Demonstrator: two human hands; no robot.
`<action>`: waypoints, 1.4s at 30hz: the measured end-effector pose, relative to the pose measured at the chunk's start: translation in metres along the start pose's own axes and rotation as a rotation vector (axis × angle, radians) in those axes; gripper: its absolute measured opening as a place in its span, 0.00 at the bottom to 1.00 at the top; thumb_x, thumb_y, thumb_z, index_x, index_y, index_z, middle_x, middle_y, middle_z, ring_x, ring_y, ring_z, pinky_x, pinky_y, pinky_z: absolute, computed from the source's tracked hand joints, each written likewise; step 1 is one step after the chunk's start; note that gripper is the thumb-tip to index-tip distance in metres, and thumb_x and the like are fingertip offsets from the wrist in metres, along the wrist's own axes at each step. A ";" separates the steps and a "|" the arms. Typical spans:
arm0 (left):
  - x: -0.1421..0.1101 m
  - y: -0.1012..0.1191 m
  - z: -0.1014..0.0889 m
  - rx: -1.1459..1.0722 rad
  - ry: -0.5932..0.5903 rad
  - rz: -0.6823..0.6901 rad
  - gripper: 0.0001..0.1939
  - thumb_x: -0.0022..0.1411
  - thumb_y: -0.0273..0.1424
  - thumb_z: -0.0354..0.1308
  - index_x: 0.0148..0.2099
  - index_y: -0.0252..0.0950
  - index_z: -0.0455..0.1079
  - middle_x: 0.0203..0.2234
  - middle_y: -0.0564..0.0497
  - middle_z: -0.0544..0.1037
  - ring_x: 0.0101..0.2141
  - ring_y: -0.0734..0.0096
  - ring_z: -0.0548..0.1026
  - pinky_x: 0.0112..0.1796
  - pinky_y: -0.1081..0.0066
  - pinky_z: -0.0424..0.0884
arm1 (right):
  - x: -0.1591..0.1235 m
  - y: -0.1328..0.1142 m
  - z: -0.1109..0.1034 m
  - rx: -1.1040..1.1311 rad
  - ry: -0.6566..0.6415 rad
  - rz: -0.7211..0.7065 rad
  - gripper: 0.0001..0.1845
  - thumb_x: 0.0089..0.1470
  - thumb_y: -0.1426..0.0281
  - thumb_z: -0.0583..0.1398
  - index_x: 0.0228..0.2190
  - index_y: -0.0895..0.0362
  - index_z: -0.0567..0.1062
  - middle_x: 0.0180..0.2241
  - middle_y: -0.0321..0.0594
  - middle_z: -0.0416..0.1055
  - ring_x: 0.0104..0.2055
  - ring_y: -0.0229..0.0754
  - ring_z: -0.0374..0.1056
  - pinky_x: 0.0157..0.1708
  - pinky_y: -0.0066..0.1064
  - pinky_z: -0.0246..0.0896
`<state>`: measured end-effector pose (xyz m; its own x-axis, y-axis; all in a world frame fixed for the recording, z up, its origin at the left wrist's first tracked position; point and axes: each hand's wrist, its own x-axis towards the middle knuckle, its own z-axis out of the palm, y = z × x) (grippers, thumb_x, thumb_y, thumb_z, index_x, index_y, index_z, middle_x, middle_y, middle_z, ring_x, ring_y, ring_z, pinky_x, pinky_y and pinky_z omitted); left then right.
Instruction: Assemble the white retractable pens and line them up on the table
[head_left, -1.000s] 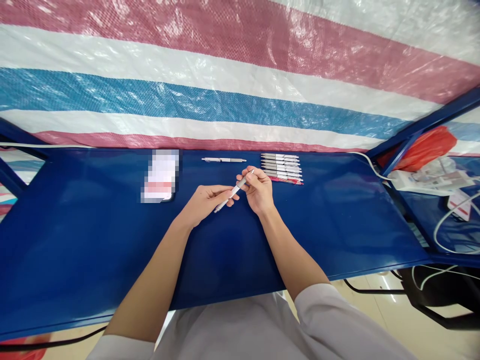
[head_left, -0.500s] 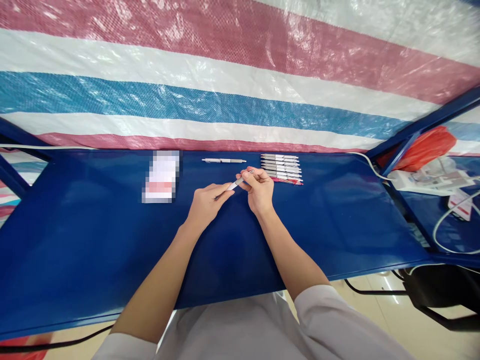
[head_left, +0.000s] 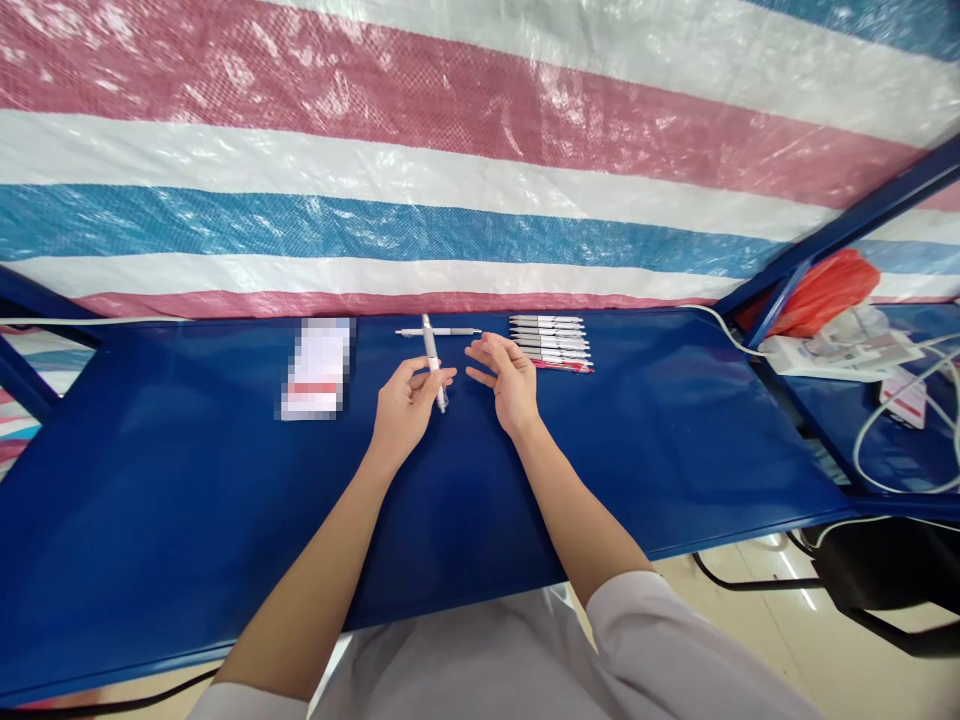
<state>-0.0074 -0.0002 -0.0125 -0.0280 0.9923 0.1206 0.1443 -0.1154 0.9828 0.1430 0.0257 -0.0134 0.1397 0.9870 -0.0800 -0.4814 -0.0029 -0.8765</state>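
Observation:
Between the thumb and fingers of my left hand (head_left: 407,402) is a white and grey pen (head_left: 430,345), tilted nearly upright in the view. My right hand (head_left: 510,383) is beside it with fingers apart and nothing seen in them. Behind the held pen, another pen (head_left: 457,331) lies crosswise on the blue table (head_left: 465,540). Just past my right hand lies a row of several white and grey pens (head_left: 547,330), side by side, with a red pen (head_left: 566,367) nearest me.
A blurred-out white and red rectangle (head_left: 318,365) lies on the left of the table. A striped plastic sheet (head_left: 450,230) hangs along the back edge. At the right are a blue metal frame, a red plastic bag (head_left: 829,290), a power strip (head_left: 825,360) and white cables.
My right hand has let go of the pen. My left hand has turned the pen from slanting across both hands to nearly upright. The view has shifted slightly.

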 end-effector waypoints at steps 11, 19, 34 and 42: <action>0.005 0.000 0.005 -0.602 0.061 -0.098 0.17 0.60 0.40 0.64 0.43 0.40 0.60 0.40 0.46 0.82 0.50 0.57 0.77 0.53 0.52 0.69 | -0.013 0.000 -0.002 -0.675 -0.170 -0.306 0.14 0.49 0.57 0.65 0.37 0.51 0.79 0.37 0.36 0.78 0.38 0.41 0.75 0.31 0.28 0.72; 0.007 0.000 0.005 -0.652 0.075 -0.166 0.17 0.59 0.42 0.64 0.43 0.39 0.64 0.40 0.45 0.82 0.45 0.61 0.79 0.49 0.58 0.72 | -0.007 0.002 -0.004 -0.564 -0.168 -0.222 0.13 0.47 0.59 0.67 0.35 0.52 0.79 0.37 0.37 0.80 0.40 0.43 0.76 0.33 0.30 0.72; 0.007 -0.002 0.007 -0.658 0.213 -0.223 0.20 0.56 0.47 0.64 0.41 0.37 0.73 0.30 0.52 0.79 0.35 0.69 0.79 0.38 0.68 0.75 | -0.013 0.008 0.016 -0.016 -0.023 0.022 0.20 0.40 0.62 0.71 0.36 0.55 0.78 0.36 0.37 0.80 0.37 0.40 0.77 0.29 0.27 0.75; 0.006 0.004 -0.006 -0.077 0.078 0.055 0.19 0.61 0.46 0.58 0.42 0.35 0.77 0.39 0.45 0.80 0.37 0.64 0.78 0.40 0.64 0.75 | -0.002 0.008 0.021 0.186 0.162 0.043 0.19 0.44 0.59 0.68 0.37 0.53 0.75 0.38 0.36 0.78 0.40 0.39 0.76 0.33 0.28 0.73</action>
<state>-0.0132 0.0054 -0.0072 -0.0996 0.9782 0.1821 0.0716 -0.1755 0.9819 0.1207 0.0275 -0.0100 0.2450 0.9479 -0.2037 -0.6386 -0.0003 -0.7695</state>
